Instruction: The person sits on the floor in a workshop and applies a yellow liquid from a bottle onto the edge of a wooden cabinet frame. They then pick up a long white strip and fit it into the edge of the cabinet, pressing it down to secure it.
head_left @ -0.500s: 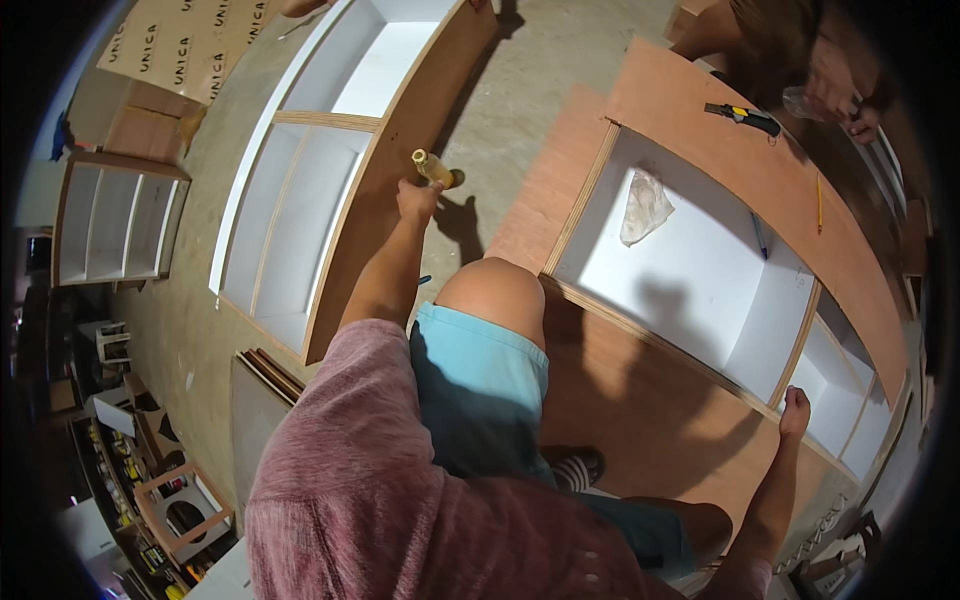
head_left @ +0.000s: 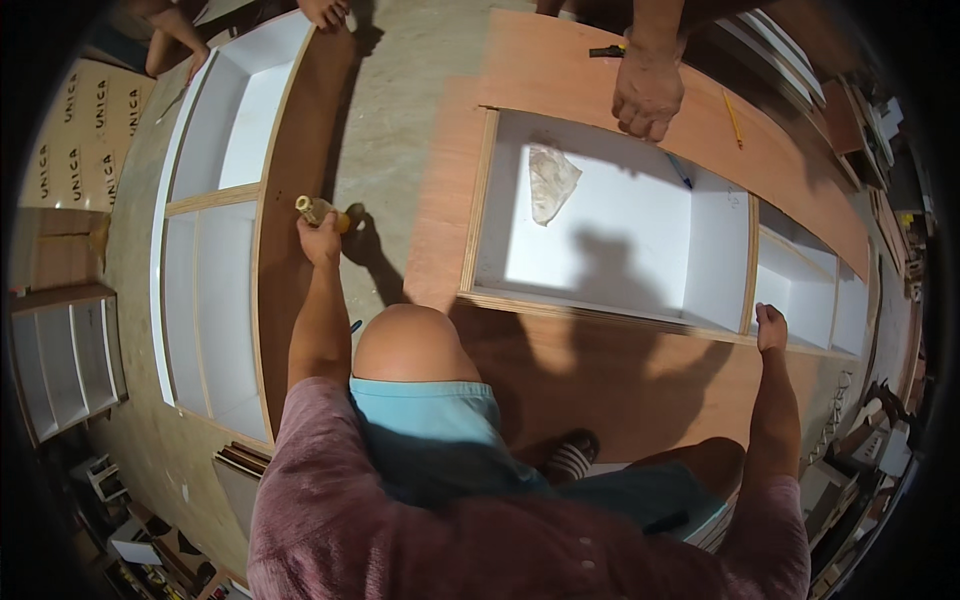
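Note:
My left hand [head_left: 320,242] is closed around a small yellowish bottle-like thing [head_left: 308,207], held beside the brown side panel of an upright-sided cabinet [head_left: 280,230] with white compartments. With fingers curled, my right hand [head_left: 771,328] grips the near plywood edge of a second cabinet [head_left: 610,312], at the divider by its smaller right compartments. Inside its large white compartment lie a crumpled clear plastic bag [head_left: 550,185] and a blue pen [head_left: 680,170]. Another person's hand [head_left: 648,95], fingers bent, hovers at that cabinet's far plywood panel [head_left: 545,70].
A utility knife [head_left: 606,51], partly behind the other person's hand, and a yellow pencil [head_left: 733,120] lie on the panel. Another hand [head_left: 325,12] touches the left cabinet's far end. A small white shelf unit [head_left: 65,360] stands at far left. My knee [head_left: 410,345] is between the cabinets.
My view has turned, so both cabinets sit further left. The other person's hand has come in over the panel near the knife. My two hands keep their holds.

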Motion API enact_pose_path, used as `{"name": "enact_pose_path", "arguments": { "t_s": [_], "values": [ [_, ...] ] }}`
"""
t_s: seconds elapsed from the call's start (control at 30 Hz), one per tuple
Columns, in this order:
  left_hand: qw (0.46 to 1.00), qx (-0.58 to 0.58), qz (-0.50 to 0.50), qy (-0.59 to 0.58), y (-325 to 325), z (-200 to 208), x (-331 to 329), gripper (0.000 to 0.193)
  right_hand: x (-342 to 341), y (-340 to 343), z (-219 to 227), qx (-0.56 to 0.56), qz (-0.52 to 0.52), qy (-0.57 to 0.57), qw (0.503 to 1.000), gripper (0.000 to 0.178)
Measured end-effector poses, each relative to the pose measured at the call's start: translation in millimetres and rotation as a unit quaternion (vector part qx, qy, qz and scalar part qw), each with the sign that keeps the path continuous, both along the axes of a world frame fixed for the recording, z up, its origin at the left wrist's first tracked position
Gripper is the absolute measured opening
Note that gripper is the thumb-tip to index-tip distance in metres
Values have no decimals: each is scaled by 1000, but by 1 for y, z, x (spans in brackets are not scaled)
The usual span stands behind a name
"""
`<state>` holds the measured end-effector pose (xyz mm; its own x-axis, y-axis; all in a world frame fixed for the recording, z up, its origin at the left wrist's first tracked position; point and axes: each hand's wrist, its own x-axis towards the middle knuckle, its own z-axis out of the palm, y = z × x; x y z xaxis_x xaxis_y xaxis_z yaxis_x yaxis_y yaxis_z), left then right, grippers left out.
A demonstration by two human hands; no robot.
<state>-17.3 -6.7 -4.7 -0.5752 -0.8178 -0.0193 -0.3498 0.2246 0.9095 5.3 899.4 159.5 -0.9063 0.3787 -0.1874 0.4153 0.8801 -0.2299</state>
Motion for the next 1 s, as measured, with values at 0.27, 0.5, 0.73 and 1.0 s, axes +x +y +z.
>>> {"name": "enact_pose_path", "arguments": {
  "t_s": [0.27, 0.5, 0.73, 1.0],
  "values": [
    [964, 21, -96, 247, 54, 153, -13, 44, 9, -17, 8, 25, -27, 46, 998, 43],
    [865, 210, -415, 187, 220, 336, -10, 37, -5, -52, 25, 117, 11, 160, 980, 26],
    [801, 276, -532, -13, 390, 338, 19, 37, 10, -237, 129, -336, 102, 309, 884, 13],
    [790, 103, -599, -78, 437, 286, 38, 69, 38, -278, 122, -490, 8, 189, 851, 23]
  ]
}}
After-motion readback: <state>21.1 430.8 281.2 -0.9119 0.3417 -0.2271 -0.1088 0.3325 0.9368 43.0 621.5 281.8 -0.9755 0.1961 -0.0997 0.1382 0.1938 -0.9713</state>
